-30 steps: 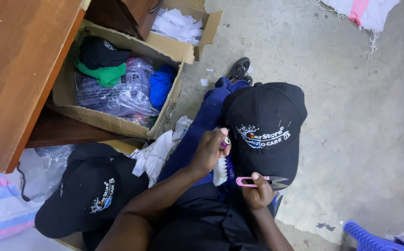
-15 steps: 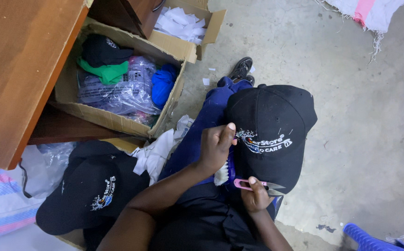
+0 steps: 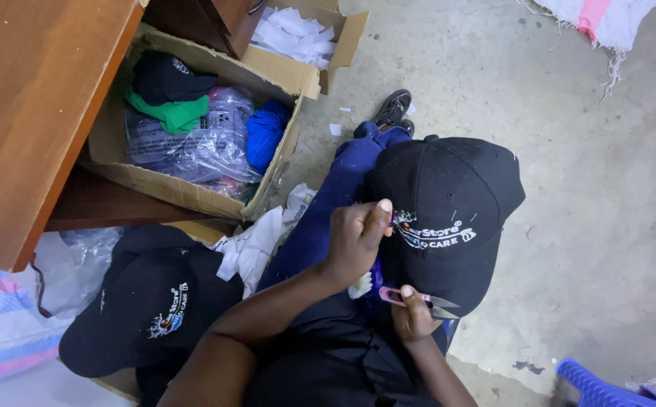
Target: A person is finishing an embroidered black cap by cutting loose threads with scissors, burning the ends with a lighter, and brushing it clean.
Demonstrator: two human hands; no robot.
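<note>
Nearest, the right hand [image 3: 412, 318] is closed on pink snips [image 3: 409, 299] while the left hand [image 3: 354, 241] pinches at the embroidery of the cap [image 3: 456, 203] on the lap, loose threads remaining; a finished-looking cap pile [image 3: 151, 301] lies left, a box [image 3: 192, 196] farther.

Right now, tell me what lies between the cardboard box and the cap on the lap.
In the head view, between the cardboard box and the cap lie white fabric scraps and the blue trouser leg.

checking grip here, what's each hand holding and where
Left hand pinches the black cap at its front embroidery; right hand holds pink thread snips by the handle.
</note>
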